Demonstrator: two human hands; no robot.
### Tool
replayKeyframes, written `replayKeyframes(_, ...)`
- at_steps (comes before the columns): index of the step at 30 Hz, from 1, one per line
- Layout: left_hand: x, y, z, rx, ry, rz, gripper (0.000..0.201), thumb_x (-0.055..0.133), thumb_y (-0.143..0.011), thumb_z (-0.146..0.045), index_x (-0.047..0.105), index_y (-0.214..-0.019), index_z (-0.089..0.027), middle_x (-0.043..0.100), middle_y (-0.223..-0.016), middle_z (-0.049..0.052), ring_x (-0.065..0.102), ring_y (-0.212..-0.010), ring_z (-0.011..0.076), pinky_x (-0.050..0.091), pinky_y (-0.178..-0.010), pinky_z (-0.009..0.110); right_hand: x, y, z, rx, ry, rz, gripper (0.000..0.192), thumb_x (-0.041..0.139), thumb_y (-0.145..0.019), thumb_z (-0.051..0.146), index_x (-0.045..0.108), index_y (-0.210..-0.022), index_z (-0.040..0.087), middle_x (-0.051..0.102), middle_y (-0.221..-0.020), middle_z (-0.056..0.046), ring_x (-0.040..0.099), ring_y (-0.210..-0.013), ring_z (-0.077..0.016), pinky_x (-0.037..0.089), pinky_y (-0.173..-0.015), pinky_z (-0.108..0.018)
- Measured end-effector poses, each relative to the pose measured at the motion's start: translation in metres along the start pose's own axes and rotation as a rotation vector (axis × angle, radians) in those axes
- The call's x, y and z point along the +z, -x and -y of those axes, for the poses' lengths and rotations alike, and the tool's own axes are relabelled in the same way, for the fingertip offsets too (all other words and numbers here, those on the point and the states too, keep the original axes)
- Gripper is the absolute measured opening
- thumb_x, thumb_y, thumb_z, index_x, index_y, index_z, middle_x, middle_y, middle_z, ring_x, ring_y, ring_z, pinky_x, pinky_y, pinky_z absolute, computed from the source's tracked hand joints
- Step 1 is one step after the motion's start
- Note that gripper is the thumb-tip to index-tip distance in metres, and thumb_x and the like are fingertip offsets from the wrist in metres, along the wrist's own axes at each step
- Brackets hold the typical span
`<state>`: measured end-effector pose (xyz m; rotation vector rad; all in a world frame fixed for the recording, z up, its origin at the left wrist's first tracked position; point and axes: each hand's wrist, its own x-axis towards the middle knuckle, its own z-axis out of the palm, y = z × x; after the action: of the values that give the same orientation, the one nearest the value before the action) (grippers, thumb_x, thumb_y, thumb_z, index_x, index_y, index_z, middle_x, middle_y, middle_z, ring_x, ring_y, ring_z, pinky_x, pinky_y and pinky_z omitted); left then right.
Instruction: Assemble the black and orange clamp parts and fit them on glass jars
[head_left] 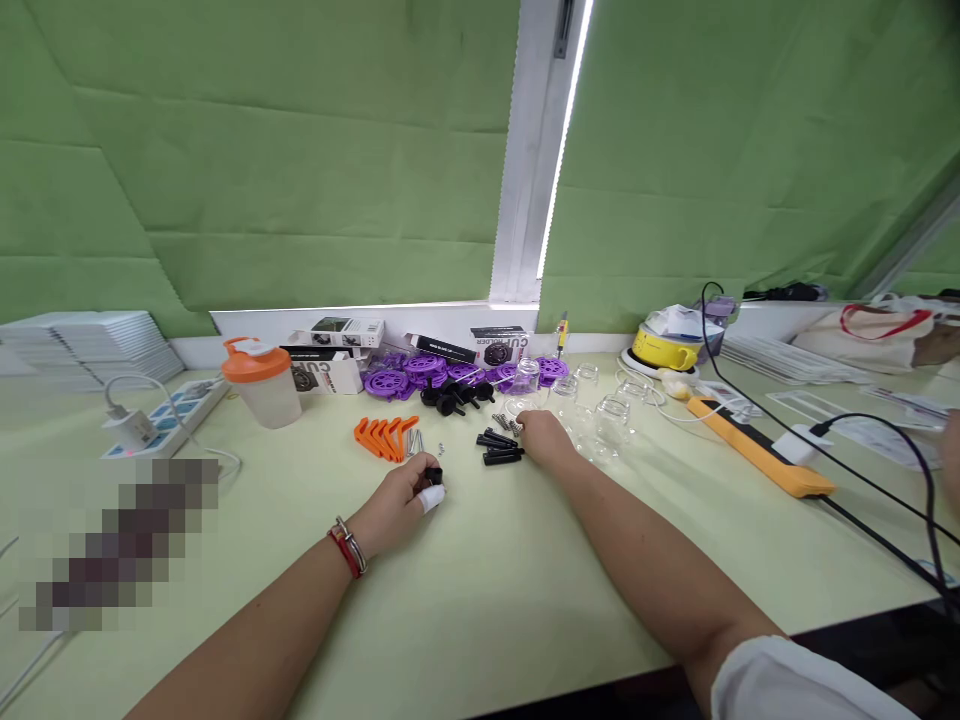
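My left hand (397,505), with white tape round one finger, pinches a small black part (433,476) just above the table. My right hand (549,440) reaches farther out, its fingers closed at several small metal springs (505,423); what lies between the fingertips is hidden. Several black tube-like pieces (499,447) lie beside the right hand. Orange L-shaped handles (384,438) are lined up beyond the left hand, and thin metal pins (415,442) rest at their right end. Tiny bright pieces (441,449) lie between the hands.
Purple discs (427,368), black knob-like parts (450,398) and boxes (330,372) crowd the back edge. Clear cups (612,412) stand right of my right hand. An orange-lidded shaker (262,385) and a power strip (176,415) are left; an orange power strip (757,450) with cables is right.
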<state>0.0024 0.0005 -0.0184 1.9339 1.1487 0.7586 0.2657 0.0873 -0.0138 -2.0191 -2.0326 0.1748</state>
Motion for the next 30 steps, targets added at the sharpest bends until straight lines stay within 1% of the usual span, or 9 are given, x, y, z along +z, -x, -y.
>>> replayKeyframes(5, 0.0003, -0.0006, 0.0007, 0.004, 0.002, 0.0, 0.017, 0.048, -0.083, -0.036, 0.046, -0.092, -0.022, 0.053, -0.079, 0.0, 0.048, -0.07, 0.0147, 0.039, -0.063, 0.027, 0.0033, -0.0011, -0.0008, 0.003, 0.049, 0.008, 0.037, 0.049, -0.072, 0.001, 0.064, -0.102, 0.017, 0.065, -0.096, -0.012, 0.059, -0.084, -0.02, 0.033, -0.059, -0.023)
replayKeyframes(10, 0.0006, -0.0006, 0.0004, -0.001, 0.001, 0.003, 0.017, 0.048, -0.083, -0.036, 0.046, -0.092, -0.021, 0.053, -0.078, 0.0, 0.047, -0.069, 0.0144, 0.039, -0.062, 0.026, 0.0051, -0.0019, -0.0014, -0.008, 0.088, 0.002, 0.028, 0.049, -0.071, 0.0, 0.065, -0.09, 0.015, 0.063, -0.087, -0.01, 0.059, -0.08, -0.0195, 0.032, -0.057, -0.023)
replayKeyframes(16, 0.0003, 0.0001, -0.0013, 0.002, 0.015, 0.002, 0.018, 0.048, -0.083, -0.037, 0.046, -0.092, -0.021, 0.053, -0.079, 0.0, 0.048, -0.07, 0.0148, 0.039, -0.063, 0.027, 0.0048, -0.0009, -0.0005, -0.052, 0.083, -0.033, 0.029, 0.046, -0.073, 0.0, 0.063, -0.092, 0.014, 0.061, -0.096, -0.011, 0.057, -0.086, -0.0196, 0.033, -0.062, -0.024)
replayKeyframes(18, 0.0003, 0.0, -0.0009, 0.002, 0.017, 0.001, 0.019, 0.048, -0.083, -0.037, 0.046, -0.092, -0.021, 0.053, -0.078, 0.0, 0.047, -0.069, 0.0148, 0.039, -0.063, 0.027, 0.0051, -0.0003, -0.0011, -0.063, 0.07, -0.037, 0.03, 0.045, -0.075, 0.002, 0.063, -0.095, 0.015, 0.06, -0.097, -0.011, 0.056, -0.088, -0.0198, 0.034, -0.063, -0.024)
replayKeyframes(24, 0.0008, -0.0004, 0.0009, -0.001, 0.023, 0.002, 0.019, 0.048, -0.083, -0.038, 0.046, -0.092, -0.021, 0.053, -0.077, 0.0, 0.047, -0.068, 0.0144, 0.039, -0.062, 0.027, 0.0074, -0.0013, -0.004, -0.087, 0.028, -0.009, 0.043, 0.047, -0.078, 0.006, 0.057, -0.117, 0.02, 0.059, -0.106, -0.01, 0.056, -0.093, -0.0198, 0.036, -0.068, -0.024)
replayKeyframes(30, 0.0002, -0.0006, 0.0006, 0.005, 0.022, 0.001, 0.019, 0.049, -0.083, -0.036, 0.046, -0.094, -0.021, 0.055, -0.079, 0.0, 0.048, -0.071, 0.015, 0.039, -0.063, 0.027, 0.0093, -0.0029, -0.0052, -0.091, -0.046, 0.014, 0.044, 0.046, -0.08, 0.011, 0.055, -0.122, 0.022, 0.057, -0.108, -0.01, 0.056, -0.092, -0.0202, 0.036, -0.068, -0.024)
